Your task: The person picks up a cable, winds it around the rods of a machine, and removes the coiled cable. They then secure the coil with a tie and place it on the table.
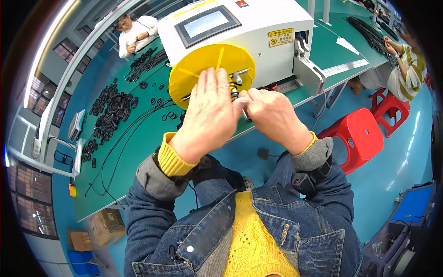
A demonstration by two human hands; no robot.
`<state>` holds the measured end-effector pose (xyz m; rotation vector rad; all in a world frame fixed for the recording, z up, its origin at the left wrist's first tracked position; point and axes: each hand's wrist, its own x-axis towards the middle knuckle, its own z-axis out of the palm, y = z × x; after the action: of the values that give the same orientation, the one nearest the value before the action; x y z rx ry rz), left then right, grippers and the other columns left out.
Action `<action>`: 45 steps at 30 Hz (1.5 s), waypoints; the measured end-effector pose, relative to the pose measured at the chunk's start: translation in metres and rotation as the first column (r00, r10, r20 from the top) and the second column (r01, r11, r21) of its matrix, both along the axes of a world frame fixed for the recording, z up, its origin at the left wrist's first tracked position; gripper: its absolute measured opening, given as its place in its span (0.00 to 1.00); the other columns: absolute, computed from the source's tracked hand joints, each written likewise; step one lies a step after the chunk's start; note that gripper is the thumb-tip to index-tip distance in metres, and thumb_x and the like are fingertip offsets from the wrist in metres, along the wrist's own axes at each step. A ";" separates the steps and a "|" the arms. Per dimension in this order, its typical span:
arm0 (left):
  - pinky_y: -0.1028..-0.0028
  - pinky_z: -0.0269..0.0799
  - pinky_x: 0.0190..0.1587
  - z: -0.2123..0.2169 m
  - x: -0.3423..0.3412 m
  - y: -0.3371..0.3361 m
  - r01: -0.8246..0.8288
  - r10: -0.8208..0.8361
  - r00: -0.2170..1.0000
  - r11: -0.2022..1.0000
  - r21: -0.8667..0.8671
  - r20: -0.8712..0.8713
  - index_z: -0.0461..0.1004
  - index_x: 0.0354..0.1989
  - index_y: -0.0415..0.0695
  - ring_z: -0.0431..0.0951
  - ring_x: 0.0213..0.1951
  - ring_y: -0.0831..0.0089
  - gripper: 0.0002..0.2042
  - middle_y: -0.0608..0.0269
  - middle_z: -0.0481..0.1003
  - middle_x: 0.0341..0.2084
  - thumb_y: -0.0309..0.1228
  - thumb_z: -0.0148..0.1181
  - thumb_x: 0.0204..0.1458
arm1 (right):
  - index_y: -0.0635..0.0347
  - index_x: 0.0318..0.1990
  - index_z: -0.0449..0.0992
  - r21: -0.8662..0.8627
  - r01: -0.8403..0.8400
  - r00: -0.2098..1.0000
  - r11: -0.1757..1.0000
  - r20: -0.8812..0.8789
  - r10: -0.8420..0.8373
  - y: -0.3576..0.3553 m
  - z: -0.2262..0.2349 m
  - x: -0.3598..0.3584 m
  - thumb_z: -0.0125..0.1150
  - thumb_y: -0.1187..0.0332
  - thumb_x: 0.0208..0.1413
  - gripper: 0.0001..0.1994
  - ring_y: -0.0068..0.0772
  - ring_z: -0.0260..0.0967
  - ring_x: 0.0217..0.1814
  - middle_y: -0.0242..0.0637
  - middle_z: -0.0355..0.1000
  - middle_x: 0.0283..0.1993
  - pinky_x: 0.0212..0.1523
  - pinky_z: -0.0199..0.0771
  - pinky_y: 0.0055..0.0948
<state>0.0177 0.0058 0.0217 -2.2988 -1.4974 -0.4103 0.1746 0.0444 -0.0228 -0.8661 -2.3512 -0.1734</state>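
Observation:
A white machine [258,39] with a dark-framed screen [205,24] stands on the green table in front of me. On its near side is a round yellow disc [184,76] with metal posts [240,74]. My left hand [207,111] lies over the disc, its fingers stretched out and its thumb pointing toward my right hand. Close beside it, my right hand [274,115] is closed at the disc's lower right edge. Whatever it grips is hidden behind the fingers. A bit of black cable [234,90] shows around the post between my hands.
Piled small black cable coils [113,108] and long loose black cables [131,127] lie on the green table [87,198] at left. Red stools [357,141] stand at right. One person [137,34] sits beyond the table, another [406,69] at far right handles black cables [367,34].

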 end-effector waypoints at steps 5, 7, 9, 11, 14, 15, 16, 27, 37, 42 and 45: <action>0.59 0.48 0.62 -0.010 -0.006 -0.006 0.003 0.032 0.980 0.985 -0.173 0.196 0.48 0.57 0.22 0.54 0.58 0.39 0.28 0.26 0.55 0.53 0.34 0.44 0.57 | 0.68 0.46 0.65 -0.089 -0.200 0.887 0.976 -0.439 0.141 0.007 -0.025 0.005 0.57 0.78 0.46 0.17 0.39 0.70 0.35 0.45 0.69 0.38 0.30 0.72 0.30; 0.60 0.50 0.61 -0.009 -0.005 -0.006 -0.011 0.045 0.981 0.984 -0.176 0.190 0.47 0.57 0.22 0.55 0.58 0.39 0.28 0.26 0.55 0.53 0.34 0.44 0.57 | 0.68 0.52 0.63 -0.130 -0.221 0.772 0.967 -0.629 0.092 0.006 -0.033 -0.006 0.57 0.79 0.46 0.23 0.39 0.71 0.36 0.47 0.67 0.42 0.34 0.73 0.31; 0.60 0.50 0.61 -0.010 -0.005 -0.003 -0.021 0.055 0.981 0.984 -0.179 0.186 0.47 0.57 0.21 0.55 0.58 0.39 0.28 0.26 0.55 0.53 0.34 0.44 0.57 | 0.67 0.54 0.61 -0.176 -0.253 0.752 0.951 -0.654 0.079 0.009 -0.032 -0.013 0.58 0.79 0.46 0.25 0.39 0.71 0.37 0.48 0.67 0.43 0.35 0.73 0.31; 0.57 0.58 0.54 -0.010 -0.005 -0.002 0.010 0.037 0.967 0.983 -0.182 0.251 0.48 0.55 0.21 0.61 0.51 0.37 0.29 0.26 0.58 0.50 0.33 0.48 0.55 | 0.66 0.59 0.56 -0.272 -0.317 0.717 0.909 -0.696 0.042 0.011 -0.031 -0.018 0.58 0.80 0.45 0.30 0.39 0.70 0.38 0.50 0.65 0.46 0.37 0.73 0.31; 0.56 0.62 0.49 -0.011 -0.005 0.001 0.027 0.027 0.955 0.984 -0.178 0.295 0.49 0.54 0.21 0.64 0.46 0.38 0.29 0.28 0.60 0.46 0.33 0.50 0.53 | 0.65 0.60 0.54 -0.222 -0.328 0.675 0.918 -0.735 0.064 0.020 -0.038 -0.025 0.58 0.80 0.45 0.32 0.39 0.70 0.39 0.50 0.65 0.47 0.37 0.73 0.31; 0.55 0.63 0.48 -0.012 -0.005 0.002 0.030 0.025 0.952 0.984 -0.174 0.306 0.50 0.54 0.22 0.65 0.44 0.39 0.29 0.29 0.61 0.45 0.33 0.50 0.53 | 0.65 0.61 0.53 -0.199 -0.333 0.655 0.922 -0.752 0.074 0.022 -0.040 -0.027 0.58 0.80 0.45 0.33 0.40 0.70 0.39 0.50 0.65 0.47 0.37 0.73 0.31; 0.55 0.64 0.46 -0.013 -0.006 0.002 0.033 0.023 0.948 0.985 -0.170 0.318 0.50 0.54 0.22 0.66 0.42 0.40 0.28 0.31 0.62 0.43 0.33 0.50 0.53 | 0.65 0.61 0.53 -0.202 -0.336 0.657 0.920 -0.750 0.075 0.022 -0.040 -0.029 0.58 0.80 0.45 0.33 0.40 0.70 0.39 0.50 0.65 0.47 0.37 0.73 0.31; 0.56 0.67 0.33 0.000 -0.016 -0.002 0.053 0.047 0.943 0.956 -0.288 0.330 0.61 0.34 0.35 0.71 0.31 0.45 0.11 0.41 0.68 0.28 0.32 0.49 0.53 | 0.68 0.48 0.61 -0.220 -0.257 0.536 0.941 -0.843 -0.051 -0.004 -0.046 -0.061 0.57 0.77 0.45 0.21 0.55 0.70 0.36 0.54 0.70 0.36 0.35 0.71 0.38; 0.56 0.67 0.24 0.009 -0.027 -0.034 0.020 0.066 0.960 0.953 -0.303 0.272 0.60 0.31 0.38 0.71 0.20 0.46 0.11 0.46 0.70 0.20 0.33 0.51 0.52 | 0.64 0.43 0.64 -0.276 -0.192 0.598 0.942 -0.794 -0.111 -0.033 -0.034 -0.070 0.57 0.75 0.44 0.16 0.54 0.70 0.31 0.52 0.70 0.31 0.29 0.71 0.39; 0.56 0.68 0.23 0.000 -0.017 -0.092 0.133 -0.006 0.948 0.917 -0.376 0.320 0.62 0.32 0.37 0.72 0.21 0.48 0.13 0.43 0.71 0.23 0.36 0.51 0.52 | 0.62 0.40 0.64 -0.237 -0.094 0.752 0.967 -0.654 -0.087 -0.083 -0.044 -0.047 0.58 0.74 0.43 0.15 0.53 0.70 0.29 0.49 0.69 0.26 0.26 0.70 0.41; 0.56 0.68 0.25 -0.043 -0.028 -0.100 0.131 0.081 0.933 0.830 -0.542 0.350 0.63 0.33 0.36 0.72 0.22 0.47 0.13 0.43 0.71 0.23 0.36 0.51 0.52 | 0.60 0.36 0.63 -0.484 -0.111 0.927 0.868 -0.366 -0.085 -0.098 -0.073 -0.045 0.58 0.72 0.43 0.13 0.53 0.69 0.24 0.47 0.69 0.22 0.24 0.70 0.43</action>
<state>-0.0107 -0.0944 -0.0208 -2.8116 -1.9823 -0.4671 0.1298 -0.0539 -0.0959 -1.0126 -2.0508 0.5903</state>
